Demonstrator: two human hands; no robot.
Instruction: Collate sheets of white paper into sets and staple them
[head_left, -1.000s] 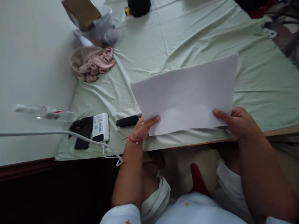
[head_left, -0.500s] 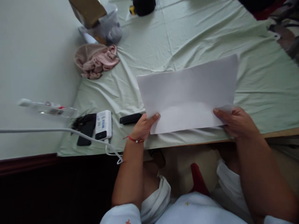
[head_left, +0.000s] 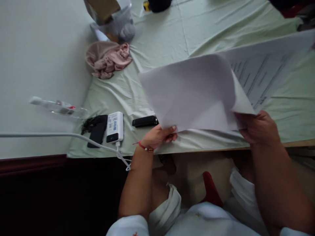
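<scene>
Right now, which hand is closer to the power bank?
Left. The left hand is just right of the power bank, at the paper's near left corner. The right hand is much farther right, holding the paper where it curls.

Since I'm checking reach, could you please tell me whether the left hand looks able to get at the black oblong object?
Probably yes: the black oblong object lies close beside the left hand, its far end uncovered, though that hand is holding white paper.
</scene>
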